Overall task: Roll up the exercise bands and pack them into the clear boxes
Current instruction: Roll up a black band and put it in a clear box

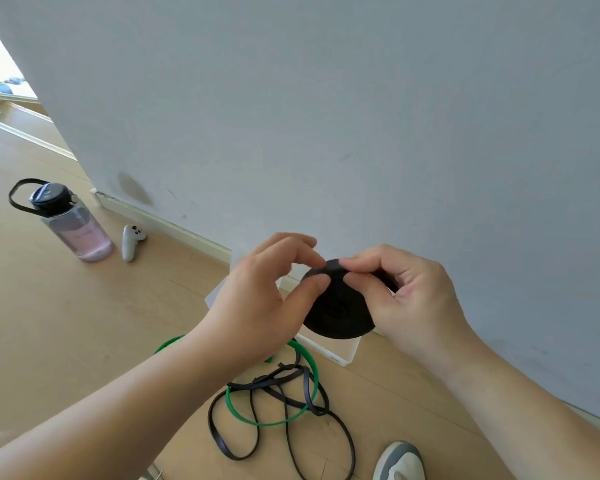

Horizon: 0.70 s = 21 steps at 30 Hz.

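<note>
Both my hands hold a black exercise band wound into a flat round roll [336,313], lifted above the floor. My left hand [260,296] pinches its top left edge with thumb and fingers. On the right side, my right hand [406,296] grips the roll and presses the band's end at the top. Behind the roll stands a clear box [340,355] against the wall, mostly hidden by my hands. On the floor below lie a green band [312,382] and tangled loose black bands [284,410], overlapping each other.
A clear water bottle with a black lid and strap [73,226] stands on the wooden floor at left, a white controller [130,242] beside it. A grey wall with a white baseboard [174,223] runs behind. A grey and white shoe [399,462] shows at the bottom.
</note>
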{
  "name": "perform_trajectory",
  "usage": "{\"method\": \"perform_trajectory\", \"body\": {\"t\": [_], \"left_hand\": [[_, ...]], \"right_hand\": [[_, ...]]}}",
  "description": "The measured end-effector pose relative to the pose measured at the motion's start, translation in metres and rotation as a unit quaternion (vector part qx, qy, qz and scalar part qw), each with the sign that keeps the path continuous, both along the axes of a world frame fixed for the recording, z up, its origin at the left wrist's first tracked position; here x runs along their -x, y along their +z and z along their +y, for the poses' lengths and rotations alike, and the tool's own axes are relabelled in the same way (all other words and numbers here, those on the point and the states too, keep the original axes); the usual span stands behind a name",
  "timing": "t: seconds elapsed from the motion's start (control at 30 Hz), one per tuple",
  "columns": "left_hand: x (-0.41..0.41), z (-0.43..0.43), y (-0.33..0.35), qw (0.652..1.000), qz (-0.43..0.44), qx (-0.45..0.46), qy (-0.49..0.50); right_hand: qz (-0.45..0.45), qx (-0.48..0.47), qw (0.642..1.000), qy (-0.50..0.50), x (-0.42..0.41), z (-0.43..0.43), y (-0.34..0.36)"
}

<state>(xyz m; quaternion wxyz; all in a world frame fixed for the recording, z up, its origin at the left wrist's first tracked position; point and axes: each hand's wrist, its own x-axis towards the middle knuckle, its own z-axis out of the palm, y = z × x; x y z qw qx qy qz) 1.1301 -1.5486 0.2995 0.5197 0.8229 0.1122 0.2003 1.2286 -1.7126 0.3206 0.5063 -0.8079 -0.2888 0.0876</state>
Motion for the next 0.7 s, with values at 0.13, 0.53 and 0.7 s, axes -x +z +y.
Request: {"method": "perform_trajectory", "body": {"t": [0.13,0.53,0.7], "left_hand": [[0.002,0.005,0.009,0.997,0.044,0.037,-0.055],[0.004,0.014,0.016,0.992,0.075,0.067,-0.075],[0.003,0.016,0.011,0.987,-0.002,0.158,0.013]], "right_hand": [[0.000,0.013,1.000,0.024,0.001,-0.002,0.004],[0.111,-0.020,0.993,0.022,-0.004,-0.006,0.009],[0.121,-0.065,0.990,-0.044,-0.007,-0.008,0.004]]}}
